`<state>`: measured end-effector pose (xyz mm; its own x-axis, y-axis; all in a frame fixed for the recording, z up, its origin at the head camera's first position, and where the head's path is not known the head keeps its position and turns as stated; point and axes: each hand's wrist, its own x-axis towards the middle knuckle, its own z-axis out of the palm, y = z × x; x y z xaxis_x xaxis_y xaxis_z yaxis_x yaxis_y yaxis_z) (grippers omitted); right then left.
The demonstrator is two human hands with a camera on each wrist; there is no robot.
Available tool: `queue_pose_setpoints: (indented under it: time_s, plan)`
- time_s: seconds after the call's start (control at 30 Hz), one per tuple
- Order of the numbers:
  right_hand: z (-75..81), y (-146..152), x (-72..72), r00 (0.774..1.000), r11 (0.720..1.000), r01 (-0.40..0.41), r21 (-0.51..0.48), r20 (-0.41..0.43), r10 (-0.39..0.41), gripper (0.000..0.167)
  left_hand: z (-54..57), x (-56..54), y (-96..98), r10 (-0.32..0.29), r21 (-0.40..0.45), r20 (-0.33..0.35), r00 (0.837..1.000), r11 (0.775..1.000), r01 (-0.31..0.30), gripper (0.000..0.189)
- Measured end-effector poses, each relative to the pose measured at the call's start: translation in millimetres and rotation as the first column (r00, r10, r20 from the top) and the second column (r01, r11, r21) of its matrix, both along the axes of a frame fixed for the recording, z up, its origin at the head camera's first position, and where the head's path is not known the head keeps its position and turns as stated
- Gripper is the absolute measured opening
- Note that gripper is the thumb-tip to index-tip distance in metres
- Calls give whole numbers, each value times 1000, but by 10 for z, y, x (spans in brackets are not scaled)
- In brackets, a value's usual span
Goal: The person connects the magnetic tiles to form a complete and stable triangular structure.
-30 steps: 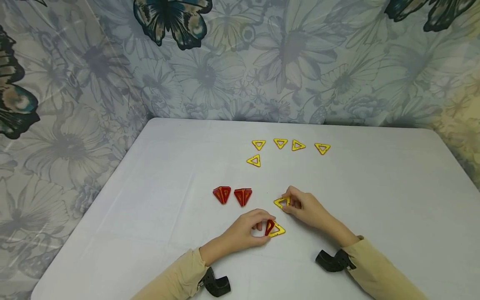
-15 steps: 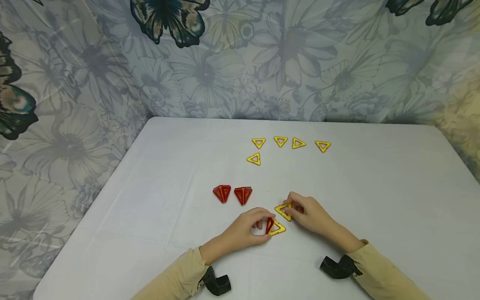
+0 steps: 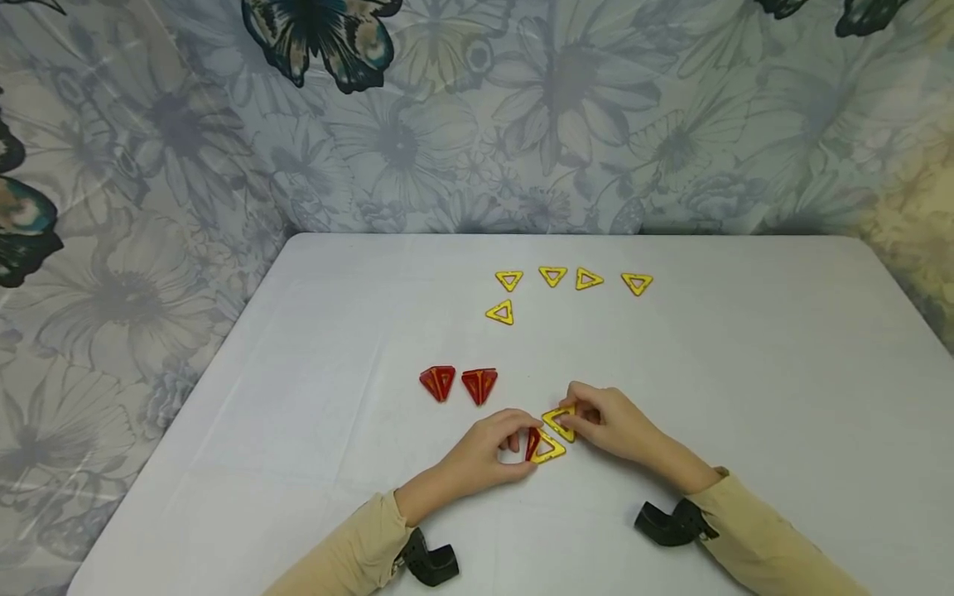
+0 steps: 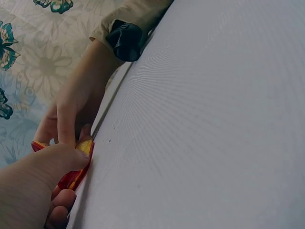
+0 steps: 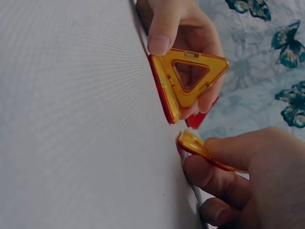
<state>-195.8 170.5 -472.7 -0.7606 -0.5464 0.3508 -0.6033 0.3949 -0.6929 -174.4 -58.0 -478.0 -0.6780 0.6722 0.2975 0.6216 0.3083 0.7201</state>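
left hand (image 3: 484, 451) aslant; right hand (image 3: 617, 422) just beside

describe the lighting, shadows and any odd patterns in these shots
Head view: bright, diffuse light, a soft shadow by the right forearm, yellowish tint at the right of the backdrop; left wrist view: dimmer, fine moire-like lines fan across the white tabletop; right wrist view: dim, similar lines, backdrop softer than the upper yellow triangle.

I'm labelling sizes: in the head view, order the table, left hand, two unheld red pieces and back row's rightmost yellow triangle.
1. Table
2. Left hand
3. Left red piece and right red piece: too alike to rank
4. Rightmost yellow triangle
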Motion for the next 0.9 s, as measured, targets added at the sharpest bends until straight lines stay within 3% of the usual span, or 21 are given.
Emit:
queue_pose_setpoints:
  time_s: [0.2,0.67,0.9]
  plan:
    - [6,1,-12,997,997,-74,-20,20,74,18,1,-6,-3,2,-7,-1,1000,1000,-2,41]
    - [73,-53,45,997,996,-79,-41,2,79,19,-6,-6,-5,3,5,2,1000,1000,-3,41]
    - [45,-65,48,998,999,-45,-13,-35,44,20,-8,-7,-5,5,7,8,1000,1000,-5,42]
